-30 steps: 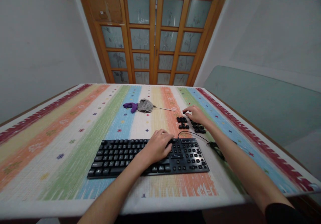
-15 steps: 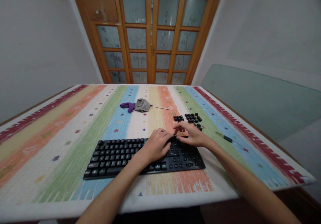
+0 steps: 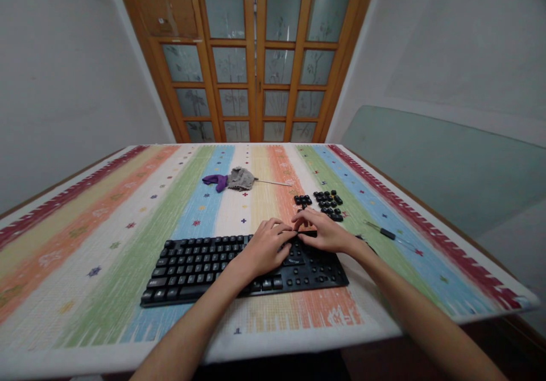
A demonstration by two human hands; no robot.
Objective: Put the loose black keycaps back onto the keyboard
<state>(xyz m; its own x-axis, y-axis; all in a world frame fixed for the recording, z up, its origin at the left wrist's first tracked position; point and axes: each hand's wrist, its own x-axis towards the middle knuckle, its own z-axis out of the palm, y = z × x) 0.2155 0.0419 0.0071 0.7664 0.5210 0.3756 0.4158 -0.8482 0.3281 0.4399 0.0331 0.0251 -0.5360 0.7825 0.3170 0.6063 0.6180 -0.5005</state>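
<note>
A black keyboard [image 3: 196,267] lies near the front of the table; the right part has its keycaps off, with bare switches showing. My left hand [image 3: 267,247] rests over its upper right part, fingers stretched to the right and thumb apart. At the keyboard's back edge, my right hand [image 3: 319,232] has thumb and index finger bent together beside the left fingertips. Whatever lies between those fingers is too small and hidden to make out. Just beyond the right hand, several loose black keycaps [image 3: 327,200] stand in groups on the cloth.
A striped cloth [image 3: 149,216] covers the table. A grey and purple cloth [image 3: 241,179] with a thin metal rod lies farther back. To the right is a wire tool with a black grip [image 3: 387,233]. Wooden glazed doors [image 3: 256,85] stand behind the table.
My right hand has shifted slightly left, its fingertips still close to my left hand's. More of the loose keycaps show behind it. The left hand has hardly moved.
</note>
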